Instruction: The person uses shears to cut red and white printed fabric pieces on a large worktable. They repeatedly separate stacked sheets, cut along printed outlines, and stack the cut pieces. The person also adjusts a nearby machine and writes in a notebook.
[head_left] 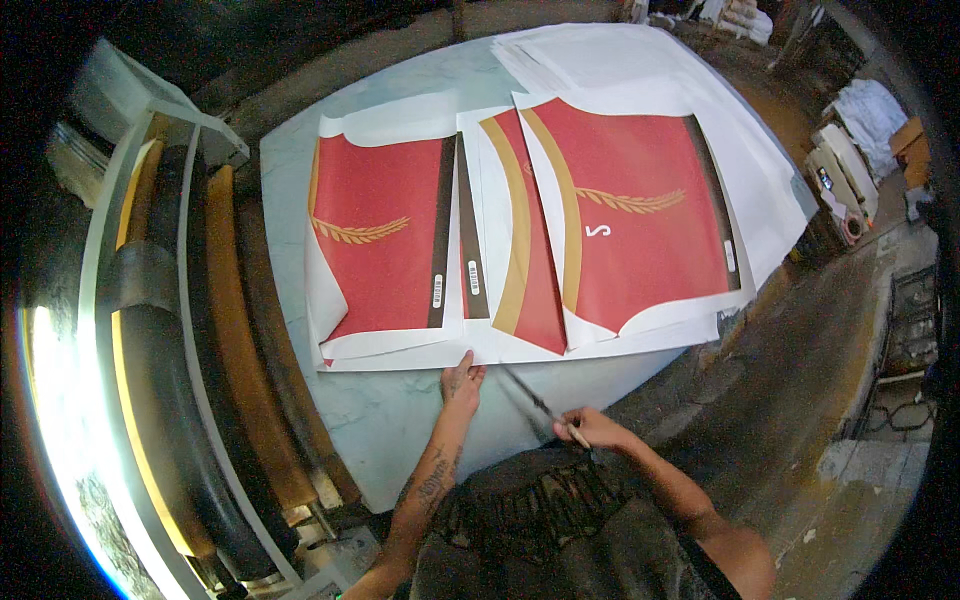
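Red shirt-shaped panels are printed on white paper, with gold bands, a wheat-ear motif and a dark strip. The left printed sheet (385,230) and the right printed sheet (640,220) overlap the middle one (530,260), and their edges curl up. At the near paper edge my left hand (463,382) pinches the white sheet between thumb and fingers. My right hand (592,428), closed on a light handle, holds a long thin knife (540,403). The blade, blurred, points up and left toward the paper edge, right of my left hand.
The sheets lie on a pale blue-green table (400,440). More white paper (640,60) is piled at its far right. Along the left stands a machine with long dark rollers (150,400) and brown ones. White bundles (865,120) and rolls sit by the right wall.
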